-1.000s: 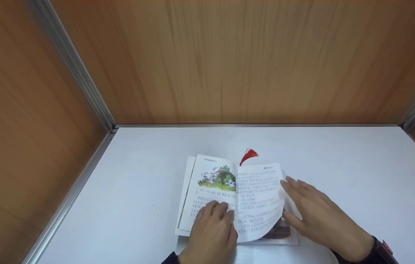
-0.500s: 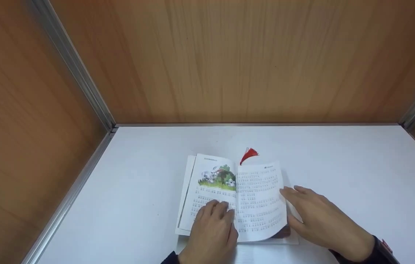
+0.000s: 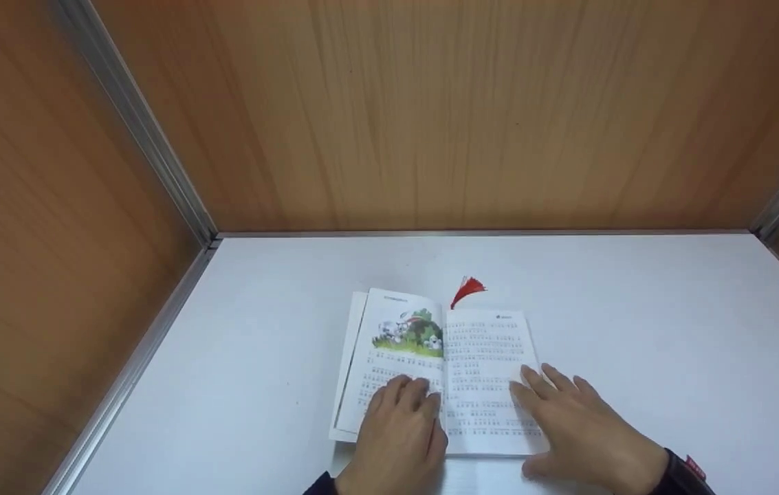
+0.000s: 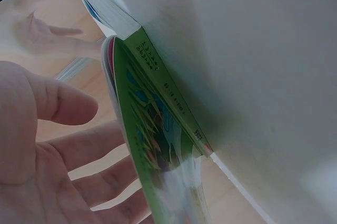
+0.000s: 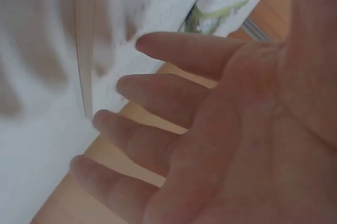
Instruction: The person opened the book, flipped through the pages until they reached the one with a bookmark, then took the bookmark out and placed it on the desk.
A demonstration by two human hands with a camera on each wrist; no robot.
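Observation:
An open book (image 3: 441,364) lies on the white table (image 3: 637,330), with a coloured picture on its left page and text on the right. A red tassel (image 3: 466,290) sticks out at the top of its spine. My left hand (image 3: 399,430) rests flat on the lower left page, fingers straight. My right hand (image 3: 582,426) presses flat on the lower right page, fingers spread. The left wrist view shows the book's green cover (image 4: 158,124) and my left hand (image 4: 47,150) beside it. In the right wrist view my right hand (image 5: 210,129) hovers spread over the blurred pages (image 5: 158,2).
Wooden walls (image 3: 430,110) with metal corner strips (image 3: 135,124) close in the table at the back and on both sides. The white surface stretches out to the left, right and behind the book.
The right page, lifted and curled a second ago, now lies flat. My right hand moved left from the page's edge onto the page and presses it down. The left hand stayed put.

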